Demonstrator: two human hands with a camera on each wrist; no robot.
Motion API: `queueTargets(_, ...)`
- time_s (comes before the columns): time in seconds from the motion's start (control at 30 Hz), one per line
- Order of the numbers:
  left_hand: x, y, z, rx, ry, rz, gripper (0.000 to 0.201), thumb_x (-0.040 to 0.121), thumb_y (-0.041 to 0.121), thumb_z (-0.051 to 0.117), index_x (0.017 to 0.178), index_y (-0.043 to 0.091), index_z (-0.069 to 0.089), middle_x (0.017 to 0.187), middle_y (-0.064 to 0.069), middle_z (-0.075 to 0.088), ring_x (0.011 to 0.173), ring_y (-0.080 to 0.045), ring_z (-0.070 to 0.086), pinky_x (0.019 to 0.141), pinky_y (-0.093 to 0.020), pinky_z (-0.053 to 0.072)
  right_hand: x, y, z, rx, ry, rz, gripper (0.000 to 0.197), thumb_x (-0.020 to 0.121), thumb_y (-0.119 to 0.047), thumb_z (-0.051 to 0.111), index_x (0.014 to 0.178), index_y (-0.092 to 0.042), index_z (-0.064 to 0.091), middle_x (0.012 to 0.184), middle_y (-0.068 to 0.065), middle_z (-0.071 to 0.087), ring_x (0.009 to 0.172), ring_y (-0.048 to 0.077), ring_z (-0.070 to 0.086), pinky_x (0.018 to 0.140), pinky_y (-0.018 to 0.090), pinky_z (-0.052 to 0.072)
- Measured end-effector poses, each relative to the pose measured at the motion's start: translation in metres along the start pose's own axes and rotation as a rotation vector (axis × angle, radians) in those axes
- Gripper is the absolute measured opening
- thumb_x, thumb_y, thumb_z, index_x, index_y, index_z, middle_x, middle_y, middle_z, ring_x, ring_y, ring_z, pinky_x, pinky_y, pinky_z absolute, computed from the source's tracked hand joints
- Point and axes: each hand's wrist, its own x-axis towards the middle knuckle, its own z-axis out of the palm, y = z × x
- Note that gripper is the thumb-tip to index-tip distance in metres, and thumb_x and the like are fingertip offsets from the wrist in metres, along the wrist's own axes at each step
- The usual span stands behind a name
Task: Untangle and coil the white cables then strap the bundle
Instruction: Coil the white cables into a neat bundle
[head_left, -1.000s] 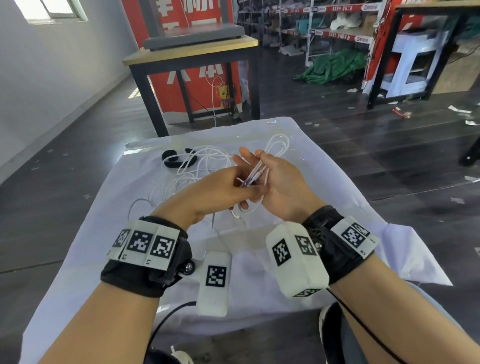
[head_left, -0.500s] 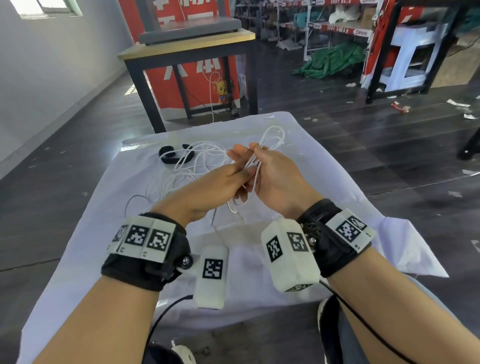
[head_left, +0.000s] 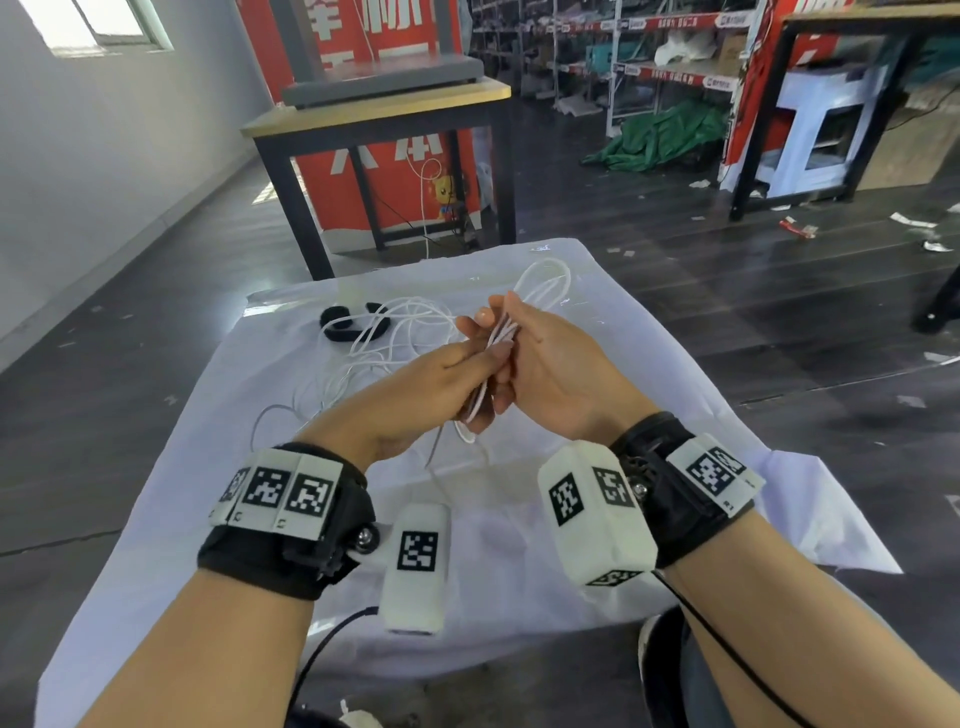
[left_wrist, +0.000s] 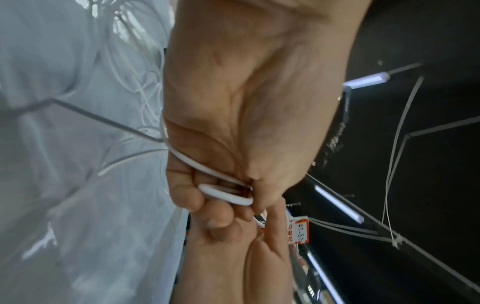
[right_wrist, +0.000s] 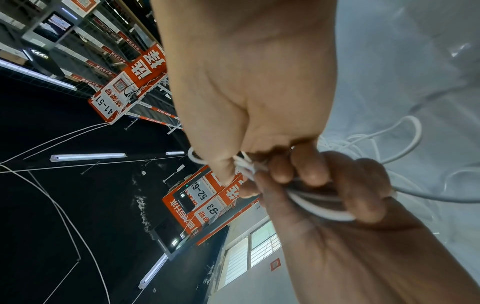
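Observation:
White cables (head_left: 497, 340) run as a folded bundle between my two hands above the cloth-covered table (head_left: 665, 410). My left hand (head_left: 470, 376) grips the bundle's lower part, fingers curled round a loop (left_wrist: 226, 196). My right hand (head_left: 511, 358) faces it and pinches the strands (right_wrist: 244, 164) with its thumb, two fingers pointing up. One loop (head_left: 545, 278) sticks out beyond the hands. The rest of the cable lies in a loose tangle (head_left: 384, 338) on the cloth. A black strap (head_left: 340, 325) lies at the table's far left, apart from both hands.
A wooden table with a black frame (head_left: 384, 111) stands just behind the work table, with a red banner (head_left: 400, 176) under it. A green tarp (head_left: 660, 137) and paper scraps lie on the dark floor to the right. Cloth hangs over the table's edges.
Both hands stay together on the bundle. The left hand's fingers have closed further along the strands, which now run straighter between the hands.

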Motion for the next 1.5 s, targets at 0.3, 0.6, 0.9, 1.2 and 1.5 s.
queueTargets(0.3,-0.004,0.009,-0.004,-0.328,-0.067,-0.041,0.037,0.103,0.035,0.037,0.084,0.008,0.054,0.070,-0.007,0.059,0.059,-0.016,0.048,0.056,-0.022,0.045,-0.004,0.006,0.006,0.036,-0.037,-0.055,0.030,0.104,-0.030,0.034,0.084,-0.015,0.051,0.076,0.000,0.067,0.100,0.027,0.066,0.042,0.022,0.045)
queueTargets(0.6,-0.020,0.006,-0.024,0.317,-0.215,-0.133,0.024,0.097,0.027,0.053,0.118,0.021,0.063,0.088,0.005,0.074,0.073,-0.004,0.063,0.076,-0.015,0.049,0.003,-0.022,-0.028,0.571,0.488,-0.492,0.029,0.104,-0.012,0.026,0.077,-0.012,0.038,0.071,0.007,0.042,0.072,0.021,0.058,0.076,0.038,0.058)
queueTargets(0.9,-0.026,-0.002,-0.052,0.189,0.002,-0.092,0.014,0.091,0.013,0.061,0.099,0.015,0.073,0.071,0.002,0.067,0.068,-0.008,0.058,0.073,-0.017,0.050,0.000,-0.019,-0.034,0.158,0.791,-0.436,0.028,0.104,-0.025,0.028,0.081,-0.016,0.042,0.079,0.001,0.040,0.063,0.016,0.058,0.055,0.022,0.051)
queueTargets(1.2,-0.017,0.000,-0.049,-0.003,0.425,0.116,0.014,0.091,0.017,0.062,0.095,0.022,0.074,0.077,0.005,0.065,0.069,-0.004,0.054,0.078,-0.020,0.052,0.003,-0.012,-0.027,-0.428,0.527,-0.055,0.026,0.102,-0.016,0.032,0.080,-0.013,0.046,0.062,-0.001,0.034,0.040,0.006,0.027,0.033,0.015,0.018)
queueTargets(1.5,-0.022,0.010,-0.040,0.139,-0.037,0.014,0.020,0.081,0.030,0.067,0.097,0.025,0.078,0.067,-0.005,0.056,0.051,-0.006,0.039,0.056,-0.018,0.039,0.000,-0.003,-0.018,-0.573,0.245,0.156,0.026,0.103,-0.020,0.036,0.081,-0.011,0.046,0.058,-0.001,0.038,0.038,0.004,0.042,0.036,0.014,0.028)
